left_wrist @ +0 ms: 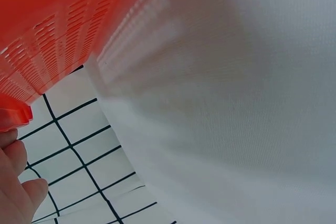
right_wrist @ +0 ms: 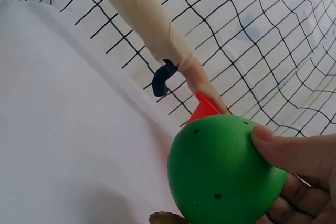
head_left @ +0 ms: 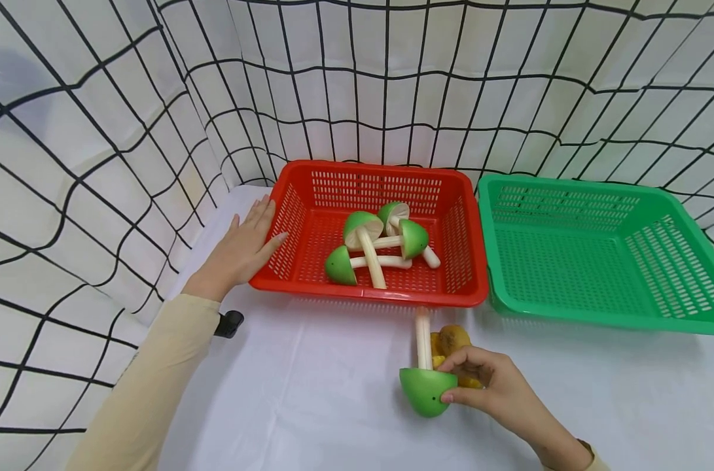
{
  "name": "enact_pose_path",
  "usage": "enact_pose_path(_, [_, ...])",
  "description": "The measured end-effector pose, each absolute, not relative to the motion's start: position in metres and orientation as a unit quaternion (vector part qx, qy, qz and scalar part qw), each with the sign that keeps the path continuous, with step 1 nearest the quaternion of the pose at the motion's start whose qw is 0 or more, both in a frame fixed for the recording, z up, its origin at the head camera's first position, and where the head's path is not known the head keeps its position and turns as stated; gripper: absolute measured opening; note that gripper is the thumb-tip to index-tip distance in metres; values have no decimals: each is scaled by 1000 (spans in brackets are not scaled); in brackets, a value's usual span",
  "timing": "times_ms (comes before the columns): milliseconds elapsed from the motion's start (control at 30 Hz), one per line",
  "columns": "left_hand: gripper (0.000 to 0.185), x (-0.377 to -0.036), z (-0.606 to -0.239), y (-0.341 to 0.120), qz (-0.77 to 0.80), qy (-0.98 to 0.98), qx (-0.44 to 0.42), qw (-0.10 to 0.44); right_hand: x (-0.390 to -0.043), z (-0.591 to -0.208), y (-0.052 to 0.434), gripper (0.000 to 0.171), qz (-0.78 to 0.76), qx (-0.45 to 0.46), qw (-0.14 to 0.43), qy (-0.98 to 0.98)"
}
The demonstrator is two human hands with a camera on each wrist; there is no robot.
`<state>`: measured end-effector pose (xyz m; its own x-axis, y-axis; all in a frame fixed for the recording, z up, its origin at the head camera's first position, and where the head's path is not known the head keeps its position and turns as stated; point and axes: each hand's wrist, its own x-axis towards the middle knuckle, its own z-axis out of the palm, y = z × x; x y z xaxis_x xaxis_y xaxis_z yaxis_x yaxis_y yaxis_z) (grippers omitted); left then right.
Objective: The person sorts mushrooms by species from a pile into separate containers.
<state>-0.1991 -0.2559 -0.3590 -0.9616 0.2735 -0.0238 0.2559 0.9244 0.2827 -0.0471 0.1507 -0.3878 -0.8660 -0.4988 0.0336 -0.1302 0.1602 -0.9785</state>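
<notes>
My right hand (head_left: pixel 489 383) pinches the green cap of a toy mushroom (head_left: pixel 428 391) between thumb and fingers, in front of the red basket. Its pale stem points away toward the basket's front rim. In the right wrist view the round cap (right_wrist: pixel 223 169) with small dark holes fills the space by the thumb. My left hand (head_left: pixel 245 242) rests on the left rim of the red basket (head_left: pixel 368 294), fingers straight. Several green-capped mushrooms (head_left: pixel 362 229) lie piled inside that basket. Yellow-brown objects (head_left: pixel 453 339), partly hidden by the mushroom and my right hand, lie on the white cloth.
A green basket (head_left: pixel 616 317) stands right beside the red one. Black netting (head_left: pixel 357 69) over white sheeting rises behind the baskets and along the left side. White cloth (head_left: pixel 309 392) covers the table. A dark wrist-worn device (head_left: pixel 230 324) shows under the left forearm.
</notes>
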Motion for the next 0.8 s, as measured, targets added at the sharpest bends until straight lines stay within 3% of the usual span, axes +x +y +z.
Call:
enact_pose_path(200, [72,-197,-358,-257,141,980,134,32,-51,-383,151,34,-607,-214,168,747])
enact_pose_path(500, [73,-197,-359,-258,138,981,130,30,-52,-373,153,30,-587,-295,112,746])
enact_pose_path(800, [73,-198,-359,-257,136,982,130,32,-57,-362,152,36,-584,-379,106,710])
